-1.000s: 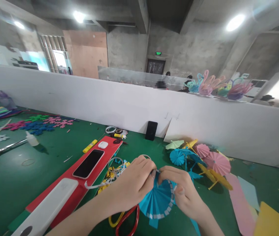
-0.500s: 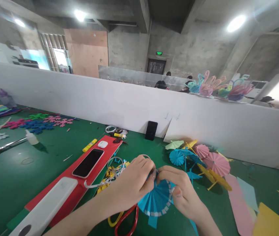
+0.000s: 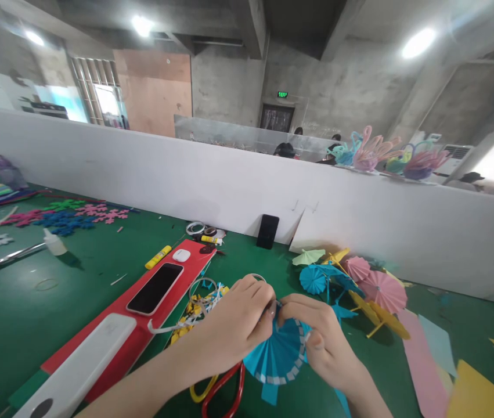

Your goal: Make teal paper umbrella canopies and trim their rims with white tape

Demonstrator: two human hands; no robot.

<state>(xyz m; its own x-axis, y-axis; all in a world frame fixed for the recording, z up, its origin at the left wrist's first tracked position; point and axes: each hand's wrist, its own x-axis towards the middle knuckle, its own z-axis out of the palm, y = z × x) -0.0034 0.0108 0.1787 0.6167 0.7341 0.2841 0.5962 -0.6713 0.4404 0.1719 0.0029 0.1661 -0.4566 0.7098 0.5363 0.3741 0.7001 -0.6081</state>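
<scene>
A pleated blue paper umbrella (image 3: 278, 355), edged with a row of pale squares, lies spread between my two hands. My left hand (image 3: 247, 310) has its fingers closed at the umbrella's top edge, and its fingertips are partly hidden. From the other side my right hand (image 3: 316, 325) pinches the same edge, the thumb lying along the paper rim. Both sets of fingers nearly meet there. Red-handled scissors (image 3: 240, 389) lie on the table just below my left wrist. A blue paper strip (image 3: 270, 393) sticks out under the umbrella.
Finished paper umbrellas (image 3: 383, 290) in several colours lie to the right, near coloured paper sheets (image 3: 429, 366). Left are a red board (image 3: 76, 342) with a phone (image 3: 155, 288) on it, yellow and white scraps (image 3: 194, 310) and a glue bottle (image 3: 55, 242). A white partition (image 3: 142, 174) stands behind.
Both hands keep almost the same hold on the blue paper umbrella. The view has shifted very slightly; nothing else has visibly moved.
</scene>
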